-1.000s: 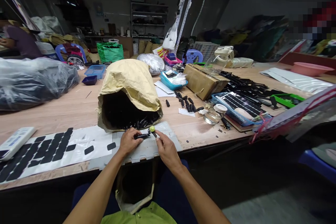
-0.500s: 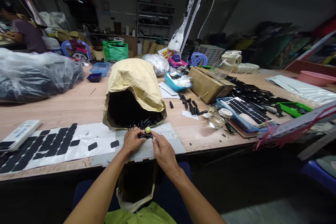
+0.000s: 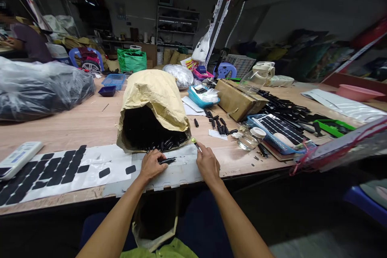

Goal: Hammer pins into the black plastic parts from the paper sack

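Note:
My left hand (image 3: 153,164) is closed on a slim black plastic piece (image 3: 167,161) and rests over the grey board (image 3: 181,171) at the table's front edge. My right hand (image 3: 208,165) pinches a thin stick-like tool (image 3: 197,145) with a round yellow-green end, held apart from the black piece; its exact kind is not clear. Just beyond my hands lies a large tan paper sack (image 3: 155,88), its dark mouth facing me. Several more black pieces (image 3: 169,144) spill at the mouth's lower edge.
Left on the table are a white sheet with black rounded patches (image 3: 104,173), a white device (image 3: 22,159) and a bulky plastic bag (image 3: 45,88). To the right stand a cardboard box (image 3: 240,98), a glass jar (image 3: 249,141) and a blue basket (image 3: 279,139). A person (image 3: 28,40) sits far left.
My right hand has moved right with the tool, away from the left hand and the black piece. The left hand stays near the same spot, still holding the piece.

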`<state>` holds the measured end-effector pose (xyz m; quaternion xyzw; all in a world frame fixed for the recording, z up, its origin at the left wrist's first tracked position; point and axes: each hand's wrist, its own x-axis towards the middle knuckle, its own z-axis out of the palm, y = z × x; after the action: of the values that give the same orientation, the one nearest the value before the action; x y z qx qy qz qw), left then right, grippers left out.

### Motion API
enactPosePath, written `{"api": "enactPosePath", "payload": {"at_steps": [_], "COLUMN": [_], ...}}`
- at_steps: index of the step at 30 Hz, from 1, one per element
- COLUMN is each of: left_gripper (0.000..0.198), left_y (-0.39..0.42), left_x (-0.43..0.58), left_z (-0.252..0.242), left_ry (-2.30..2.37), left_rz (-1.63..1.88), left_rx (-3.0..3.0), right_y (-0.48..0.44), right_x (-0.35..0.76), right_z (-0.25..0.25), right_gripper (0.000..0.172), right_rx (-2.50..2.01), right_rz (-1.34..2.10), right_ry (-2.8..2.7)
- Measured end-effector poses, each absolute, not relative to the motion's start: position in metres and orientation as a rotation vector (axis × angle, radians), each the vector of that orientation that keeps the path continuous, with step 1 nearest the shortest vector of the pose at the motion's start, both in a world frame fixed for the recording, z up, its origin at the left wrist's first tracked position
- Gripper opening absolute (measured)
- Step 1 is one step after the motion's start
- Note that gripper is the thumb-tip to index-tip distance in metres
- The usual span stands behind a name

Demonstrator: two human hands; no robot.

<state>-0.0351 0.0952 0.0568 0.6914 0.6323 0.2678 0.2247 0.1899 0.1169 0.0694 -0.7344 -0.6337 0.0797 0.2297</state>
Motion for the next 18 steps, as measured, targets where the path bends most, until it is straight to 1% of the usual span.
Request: {"api": "enactPosePath", "payload": {"at_steps": [4, 8, 11, 14, 16, 18], "left_gripper": [0.01, 0.01, 0.01, 0.012, 0.016, 0.018], "left_y": [0.094, 0.098, 0.093, 0.062, 0.028, -0.006], "left_x": [-0.033, -0.035, -0.036, -0.028, -0.017, -0.006], "left_z": [0.057, 0.058, 0.066, 0.075, 0.07, 0.053], "left_ry": [1.77, 1.766, 1.676, 1.465, 1.298, 1.189], "left_rz": [0.73, 0.71, 0.759, 0.787, 0.684, 0.525], "left_rx": [1.922, 1.932, 1.944, 1.913, 1.884, 1.858], "right_y": [0.146, 0.161, 0.162, 0.161, 0.16, 0.161], "right_x": [0.205, 0.2, 0.194, 0.193, 0.193, 0.194], "right_z": [0.056, 0.041, 0.036, 0.035, 0.036, 0.035], "right_gripper": [0.041, 0.04, 0.04, 0.042, 0.043, 0.043], "right_rx": [-2.265, -2.242, -2.205, -2.19, -2.185, -2.181], "right_rz": [0.028, -0.082, -0.144, -0.168, -0.173, -0.18], "right_ry": [-1.78, -1.836, -1.837, -1.856, -1.86, -1.856]}}
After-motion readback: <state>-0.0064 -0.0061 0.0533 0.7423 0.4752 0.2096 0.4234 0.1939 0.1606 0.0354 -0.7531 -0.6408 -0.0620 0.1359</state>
